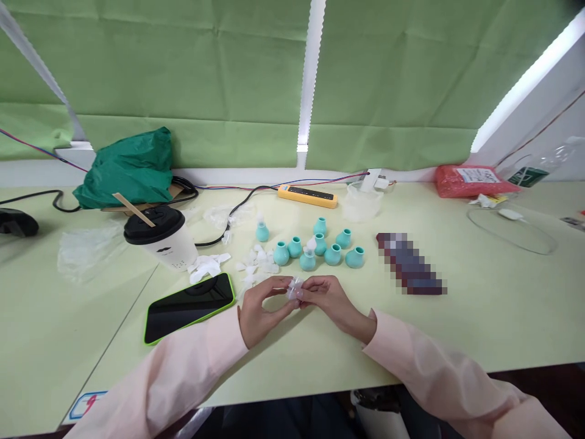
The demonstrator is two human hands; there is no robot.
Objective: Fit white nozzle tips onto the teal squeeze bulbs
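Between the fingertips of both hands is a small translucent white piece (295,286), with a faint pink tint low down. My left hand (261,312) pinches it from the left, and my right hand (333,300) grips its right side. Fingers cover part of it, so its exact kind is unclear. Just beyond the hands stand several small teal vases (354,258), most with open mouths. Whitish pieces rise from the tops of a vase (262,231) at the back left and a vase (308,260) at the front. Loose white translucent flakes (256,262) lie beyond my left hand.
A green-edged phone (189,308) lies left of my hands, near a lidded paper cup (171,244) with a wooden stick. Crumpled tissue (208,266) sits between them. Behind are a yellow power strip (307,196) and a clear plastic bag (362,202). A pixelated dark object (411,265) lies right.
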